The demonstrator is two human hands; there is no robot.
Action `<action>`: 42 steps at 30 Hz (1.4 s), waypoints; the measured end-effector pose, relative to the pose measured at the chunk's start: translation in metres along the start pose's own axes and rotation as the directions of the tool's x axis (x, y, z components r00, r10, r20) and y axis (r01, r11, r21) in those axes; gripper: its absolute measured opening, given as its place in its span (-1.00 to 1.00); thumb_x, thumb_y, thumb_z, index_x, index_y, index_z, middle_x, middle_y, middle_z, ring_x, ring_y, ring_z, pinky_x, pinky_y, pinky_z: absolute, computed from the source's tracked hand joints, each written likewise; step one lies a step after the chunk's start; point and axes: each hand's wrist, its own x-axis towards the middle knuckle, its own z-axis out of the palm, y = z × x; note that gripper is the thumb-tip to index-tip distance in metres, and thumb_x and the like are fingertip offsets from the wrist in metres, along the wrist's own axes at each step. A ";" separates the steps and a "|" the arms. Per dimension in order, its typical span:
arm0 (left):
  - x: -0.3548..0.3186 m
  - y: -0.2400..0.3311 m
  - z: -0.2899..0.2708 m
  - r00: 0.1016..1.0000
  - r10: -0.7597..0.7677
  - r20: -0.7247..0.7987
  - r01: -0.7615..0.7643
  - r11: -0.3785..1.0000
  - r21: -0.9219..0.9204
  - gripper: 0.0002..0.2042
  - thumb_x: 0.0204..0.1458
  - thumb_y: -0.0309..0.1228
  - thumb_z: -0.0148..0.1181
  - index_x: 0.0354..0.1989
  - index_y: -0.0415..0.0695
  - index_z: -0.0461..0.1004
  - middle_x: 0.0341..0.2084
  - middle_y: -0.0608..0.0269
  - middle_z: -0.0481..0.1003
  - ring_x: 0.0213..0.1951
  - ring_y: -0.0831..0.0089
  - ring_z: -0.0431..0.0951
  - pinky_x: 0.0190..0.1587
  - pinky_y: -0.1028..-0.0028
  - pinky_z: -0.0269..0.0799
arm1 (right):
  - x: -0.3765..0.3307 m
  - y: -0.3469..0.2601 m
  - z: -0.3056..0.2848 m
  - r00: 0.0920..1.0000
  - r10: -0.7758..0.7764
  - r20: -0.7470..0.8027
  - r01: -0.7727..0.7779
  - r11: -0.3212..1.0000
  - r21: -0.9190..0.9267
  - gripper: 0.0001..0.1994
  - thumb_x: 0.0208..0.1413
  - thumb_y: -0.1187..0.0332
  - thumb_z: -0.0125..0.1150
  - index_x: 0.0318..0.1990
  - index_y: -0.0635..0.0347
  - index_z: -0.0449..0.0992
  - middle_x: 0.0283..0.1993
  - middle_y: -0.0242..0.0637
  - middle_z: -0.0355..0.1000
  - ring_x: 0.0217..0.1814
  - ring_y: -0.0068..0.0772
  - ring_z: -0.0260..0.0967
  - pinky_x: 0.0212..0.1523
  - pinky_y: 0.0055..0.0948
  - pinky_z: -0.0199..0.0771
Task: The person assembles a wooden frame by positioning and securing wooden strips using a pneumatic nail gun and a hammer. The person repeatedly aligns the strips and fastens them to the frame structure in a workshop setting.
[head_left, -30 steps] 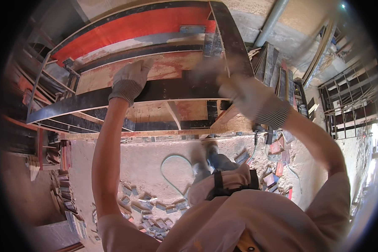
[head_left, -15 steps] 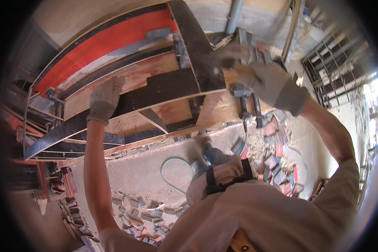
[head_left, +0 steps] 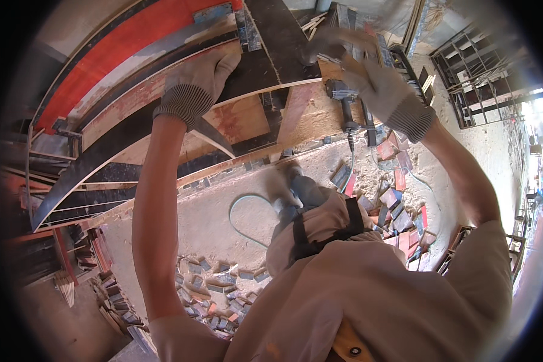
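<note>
My left hand [head_left: 196, 78], in a grey knit glove, lies over a curved black-faced board [head_left: 247, 75]. Its fingers bend over the board's far edge, and the fingertips are partly hidden. On the right, my gloved right hand [head_left: 383, 87] is raised and closed round what looks like a hammer [head_left: 311, 55], smeared by motion. The hammer's head is close to the wide black panel [head_left: 277, 30] that meets the curved board. Below that hand, a dark power tool [head_left: 346, 102] with a cord lies on the plywood bench top [head_left: 317, 108].
A red curved strip [head_left: 117, 57] runs along the far side of the frame. Offcuts [head_left: 398, 211] litter the floor on the right, with more blocks [head_left: 223, 280] near my body. A thin hose [head_left: 232, 211] loops across the floor. A metal grid rack [head_left: 479, 75] stands far right.
My left hand has shifted right along the curved board, and its fingers are more bent. The right hand with the blurred hammer has moved slightly. The workpiece sits higher in view.
</note>
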 end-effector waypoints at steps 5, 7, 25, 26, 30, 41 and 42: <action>-0.009 -0.024 0.014 0.941 0.207 -0.266 -0.231 0.971 -0.060 -0.49 0.35 0.13 -0.13 0.07 0.02 0.59 -0.07 0.02 0.64 0.04 -0.03 0.60 0.10 0.10 0.51 | -0.004 -0.015 -0.014 0.998 0.035 -0.055 -0.034 0.999 0.012 -0.52 0.36 -0.06 0.08 -0.05 0.24 0.59 -0.57 -0.20 0.40 -0.59 -0.34 0.36 -0.49 -0.27 0.36; -0.016 -0.054 0.010 0.886 0.293 -0.358 -0.325 0.945 -0.032 -0.55 0.34 0.07 -0.08 0.05 0.04 0.59 -0.08 -0.01 0.63 -0.01 -0.06 0.61 0.05 0.06 0.54 | -0.008 -0.025 -0.027 0.995 0.039 -0.092 -0.020 0.980 0.200 -0.58 0.39 0.00 0.08 0.01 0.20 0.59 -0.58 -0.34 0.33 -0.60 -0.57 0.28 -0.54 -0.44 0.28; -0.086 -0.210 -0.053 0.912 -0.346 -0.221 0.359 0.933 0.021 -0.42 0.38 0.11 -0.18 0.03 -0.16 0.59 -0.06 -0.14 0.60 0.06 -0.15 0.55 0.14 0.07 0.46 | 0.103 -0.185 -0.007 0.782 -0.622 0.015 0.605 0.765 0.220 -0.57 0.44 0.02 -0.02 0.05 0.27 0.47 -0.48 -0.08 0.48 -0.45 -0.07 0.53 -0.39 -0.17 0.56; -0.085 -0.210 -0.054 0.909 -0.361 -0.207 0.373 0.928 0.020 -0.41 0.38 0.12 -0.18 0.03 -0.18 0.59 -0.05 -0.14 0.60 0.06 -0.14 0.55 0.15 0.08 0.45 | 0.110 -0.183 -0.008 0.789 -0.575 0.215 0.575 0.815 0.069 -0.59 0.42 0.03 0.02 0.03 0.26 0.47 -0.41 -0.05 0.53 -0.37 -0.02 0.57 -0.37 -0.16 0.58; -0.082 -0.214 -0.049 0.897 -0.405 -0.179 0.425 0.901 0.092 -0.46 0.39 0.11 -0.23 0.05 -0.05 0.56 -0.09 -0.04 0.63 -0.01 -0.07 0.60 0.07 0.08 0.50 | 0.124 -0.173 -0.012 0.756 -0.652 0.066 0.593 0.724 0.353 -0.62 0.37 0.08 0.10 0.05 0.24 0.47 -0.24 -0.01 0.57 -0.20 0.09 0.59 -0.21 -0.09 0.60; -0.087 -0.199 -0.053 0.945 -0.318 -0.077 0.326 0.934 0.144 -0.64 0.38 -0.07 -0.10 0.07 0.06 0.57 -0.04 0.16 0.61 -0.02 0.14 0.62 0.09 0.16 0.48 | 0.181 -0.203 -0.021 0.557 -0.820 -0.132 0.818 0.514 0.259 -0.63 0.40 0.14 0.10 0.10 0.28 0.48 -0.27 -0.11 0.54 -0.39 -0.16 0.54 -0.33 -0.29 0.53; -0.087 -0.201 -0.056 0.941 -0.317 -0.118 0.331 0.936 0.125 -0.64 0.38 -0.07 -0.10 0.07 0.06 0.57 -0.06 0.17 0.61 -0.02 0.14 0.63 0.09 0.17 0.49 | 0.186 -0.213 -0.025 0.676 -0.734 -0.066 0.688 0.597 0.414 -0.62 0.42 0.14 0.07 0.08 0.33 0.47 -0.36 -0.18 0.51 -0.50 -0.30 0.47 -0.43 -0.37 0.46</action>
